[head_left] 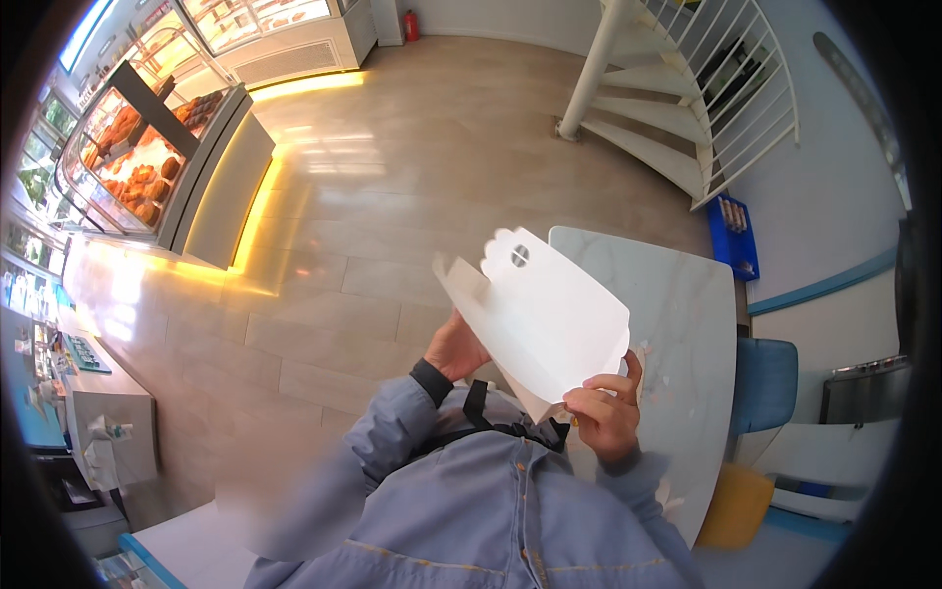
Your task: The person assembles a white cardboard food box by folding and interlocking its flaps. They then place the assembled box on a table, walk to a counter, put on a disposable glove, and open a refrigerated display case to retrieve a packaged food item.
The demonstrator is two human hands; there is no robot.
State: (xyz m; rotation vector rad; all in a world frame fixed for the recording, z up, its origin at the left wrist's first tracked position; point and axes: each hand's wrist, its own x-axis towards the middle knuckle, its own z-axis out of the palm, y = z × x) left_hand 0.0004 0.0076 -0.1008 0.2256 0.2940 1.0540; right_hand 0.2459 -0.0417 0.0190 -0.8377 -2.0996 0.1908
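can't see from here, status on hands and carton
Left hand at left side, fingers partly hidden. Right hand gripping near end. White carton open, held up. Marbled table at right.

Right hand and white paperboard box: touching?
Touching: the head view shows the right hand gripping the near end of the white paperboard box, no gap between.

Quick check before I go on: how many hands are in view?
2: the left hand at the left side of the carton, partly hidden behind it, and the right hand gripping its near right end. No others show.
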